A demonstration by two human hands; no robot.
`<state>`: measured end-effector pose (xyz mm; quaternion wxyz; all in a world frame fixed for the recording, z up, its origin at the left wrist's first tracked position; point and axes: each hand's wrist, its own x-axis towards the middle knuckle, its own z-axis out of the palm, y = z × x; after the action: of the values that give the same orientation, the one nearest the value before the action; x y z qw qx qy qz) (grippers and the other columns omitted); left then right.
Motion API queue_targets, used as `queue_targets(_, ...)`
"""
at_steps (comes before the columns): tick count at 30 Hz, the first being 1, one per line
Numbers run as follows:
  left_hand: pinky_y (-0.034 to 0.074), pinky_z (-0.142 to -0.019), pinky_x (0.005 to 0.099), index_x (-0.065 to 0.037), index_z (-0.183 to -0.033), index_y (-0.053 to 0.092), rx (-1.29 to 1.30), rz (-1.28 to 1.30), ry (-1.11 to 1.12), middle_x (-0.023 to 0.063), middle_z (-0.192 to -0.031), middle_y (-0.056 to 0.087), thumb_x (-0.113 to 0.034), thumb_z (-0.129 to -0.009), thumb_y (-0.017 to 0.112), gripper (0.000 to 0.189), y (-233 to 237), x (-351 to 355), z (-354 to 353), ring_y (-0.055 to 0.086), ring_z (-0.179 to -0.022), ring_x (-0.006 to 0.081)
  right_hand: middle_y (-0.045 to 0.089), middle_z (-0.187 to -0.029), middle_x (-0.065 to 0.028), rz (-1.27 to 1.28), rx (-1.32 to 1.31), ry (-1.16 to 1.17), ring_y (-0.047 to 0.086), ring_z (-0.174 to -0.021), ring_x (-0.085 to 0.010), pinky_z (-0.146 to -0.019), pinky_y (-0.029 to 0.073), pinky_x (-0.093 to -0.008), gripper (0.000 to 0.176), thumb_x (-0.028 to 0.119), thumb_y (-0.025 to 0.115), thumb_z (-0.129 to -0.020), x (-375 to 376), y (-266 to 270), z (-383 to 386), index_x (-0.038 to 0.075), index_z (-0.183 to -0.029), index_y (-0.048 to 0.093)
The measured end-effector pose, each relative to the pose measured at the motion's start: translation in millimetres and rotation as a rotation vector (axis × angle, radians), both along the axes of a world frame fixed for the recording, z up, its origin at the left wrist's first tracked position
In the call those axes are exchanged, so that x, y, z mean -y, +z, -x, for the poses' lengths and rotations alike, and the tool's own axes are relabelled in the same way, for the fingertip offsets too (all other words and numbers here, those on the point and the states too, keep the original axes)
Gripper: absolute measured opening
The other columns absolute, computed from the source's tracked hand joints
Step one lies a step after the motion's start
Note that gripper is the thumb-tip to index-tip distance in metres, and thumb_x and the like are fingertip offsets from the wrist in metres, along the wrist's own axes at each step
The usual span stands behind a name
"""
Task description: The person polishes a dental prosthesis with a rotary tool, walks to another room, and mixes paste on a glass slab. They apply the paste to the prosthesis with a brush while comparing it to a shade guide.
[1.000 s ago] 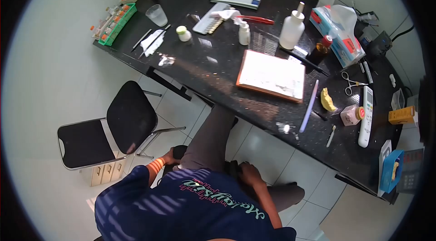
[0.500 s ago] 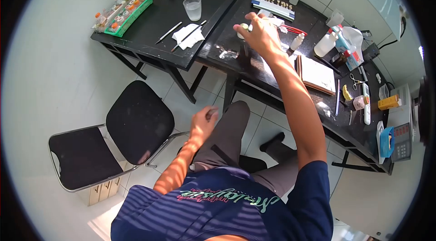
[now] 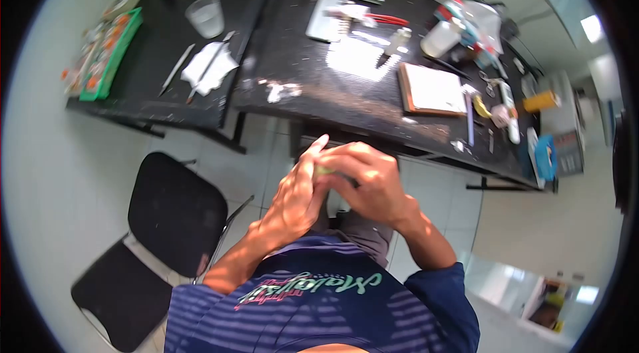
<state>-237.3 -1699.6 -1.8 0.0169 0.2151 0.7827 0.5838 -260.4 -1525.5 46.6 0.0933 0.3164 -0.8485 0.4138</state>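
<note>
Above the lap, the left hand (image 3: 293, 200) and the right hand (image 3: 373, 186) were closed together around a small jar (image 3: 324, 171), mostly hidden between the fingers. The black table (image 3: 319, 110) lay beyond the grip. The step looked like working the cap, which would call for one hand to steady and the other to twist.

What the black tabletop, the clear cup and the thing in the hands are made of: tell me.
Black tabletop: likely polished stone or laminate; glossy, speckled, strong glare. Clear cup: see-through, glass or plastic, cannot tell which. Pale-green thing: mostly hidden, cannot tell.
</note>
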Motion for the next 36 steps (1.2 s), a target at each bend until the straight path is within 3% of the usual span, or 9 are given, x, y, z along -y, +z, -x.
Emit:
queue_targets(5, 0.046, -0.097, 0.0449, 0.007, -0.151, 0.013, 0.120, -0.101, -0.098, 0.0310, -0.128, 0.052, 0.000, -0.092, 0.057, 0.074, -19.7, -25.9, -30.1, 0.056, -0.116, 0.0467, 0.072, -0.085, -0.0094, 0.097, 0.173, -0.190, 0.070, -0.075, -0.0255, -0.067, 0.056, -0.0329, 0.011, 0.010, 0.070, -0.086, -28.7, -21.5, -23.1, 0.004, -0.095, 0.070)
queue_targets(7, 0.047, -0.096, 0.0434, 0.007, -0.150, 0.013, 0.082, -0.103, -0.133, 0.0310, -0.128, 0.052, 0.001, -0.091, 0.058, 0.075, -18.2, -29.4, -35.6, 0.057, -0.113, 0.0451, 0.073, -0.086, -0.0074, 0.138, -0.108, -0.379, 0.069, -0.070, -0.0189, -0.062, 0.054, -0.0314, 0.008, 0.013, 0.072, -0.085, -62.8, -18.3, -14.9, 0.007, -0.082, 0.067)
queue_targets(8, 0.047, -0.096, 0.0423, 0.007, -0.150, 0.013, 0.069, -0.040, -0.150, 0.0301, -0.126, 0.053, 0.002, -0.090, 0.058, 0.075, -17.4, -29.3, -39.1, 0.058, -0.110, 0.0428, 0.073, -0.086, -0.0059, -0.176, -0.250, -0.660, 0.068, -0.068, -0.0173, -0.061, 0.053, -0.0296, 0.012, 0.012, 0.070, -0.087, -91.7, -6.1, -12.8, 0.008, -0.077, 0.065)
queue_targets(10, 0.047, -0.094, 0.0403, 0.007, -0.150, 0.013, 0.066, 0.035, -0.153, 0.0271, -0.123, 0.054, 0.001, -0.090, 0.056, 0.074, -20.6, -29.5, -48.6, 0.060, -0.102, 0.0368, 0.072, -0.084, -0.0087, 0.025, -0.204, -0.929, 0.067, -0.067, -0.0185, -0.062, 0.052, -0.0291, 0.011, 0.015, 0.068, -0.090, -144.6, 7.6, 5.7, 0.004, -0.089, 0.070)
queue_targets(12, 0.046, -0.094, 0.0403, 0.007, -0.150, 0.012, 0.103, 0.008, -0.132, 0.0265, -0.122, 0.054, -0.001, -0.091, 0.053, 0.073, -21.7, -28.9, -58.6, 0.060, -0.102, 0.0359, 0.072, -0.085, -0.0126, -0.216, -0.154, -1.066, 0.070, -0.071, -0.0254, -0.067, 0.053, -0.0348, 0.015, 0.014, 0.068, -0.089, -194.6, 7.0, 17.9, 0.001, -0.096, 0.071)
queue_targets(17, 0.043, -0.096, 0.0386, 0.008, -0.151, 0.006, 0.193, -0.020, -0.023, 0.0224, -0.115, 0.053, -0.003, -0.090, 0.042, 0.071, -26.3, -29.5, -84.7, 0.056, -0.100, 0.0300, 0.072, -0.082, -0.0145, -0.394, -0.071, -1.030, 0.071, -0.075, -0.0311, -0.071, 0.055, -0.0390, 0.016, 0.017, 0.072, -0.084, -230.7, -5.6, 30.5, 0.002, -0.091, 0.071)
queue_targets(27, 0.045, -0.098, 0.0311, 0.005, -0.151, 0.016, 0.117, -0.139, 0.276, 0.0138, -0.119, 0.055, 0.000, -0.095, 0.052, 0.067, -40.0, -45.9, -122.0, 0.058, -0.104, 0.0184, 0.071, -0.088, -0.0183, -0.593, -0.198, -0.928, 0.070, -0.082, -0.0338, -0.077, 0.054, -0.0448, 0.016, 0.010, 0.069, -0.082, -240.9, -18.7, 35.3, 0.001, -0.096, 0.069)
queue_targets(32, 0.048, -0.097, 0.0289, 0.006, -0.146, 0.031, 0.077, -0.232, 0.349, 0.0128, -0.118, 0.062, 0.002, -0.093, 0.059, 0.061, -30.2, -50.1, -111.7, 0.063, -0.106, 0.0185, 0.069, -0.085, -0.0144, -0.407, -0.140, -0.950, 0.067, -0.075, -0.0310, -0.073, 0.053, -0.0415, 0.029, 0.010, 0.062, -0.082, -238.5, -0.1, 8.4, 0.005, -0.111, 0.068)
queue_targets(36, 0.048, -0.097, 0.0287, 0.004, -0.144, 0.036, 0.086, -0.341, 0.329, 0.0114, -0.119, 0.061, 0.002, -0.091, 0.061, 0.059, -7.7, -52.9, -95.4, 0.063, -0.106, 0.0167, 0.058, -0.077, -0.0031, 0.078, -0.031, -0.783, 0.057, -0.068, -0.0098, -0.062, 0.047, -0.0260, 0.030, 0.003, 0.053, -0.085, -239.6, -6.8, -22.0, 0.000, -0.113, 0.064)
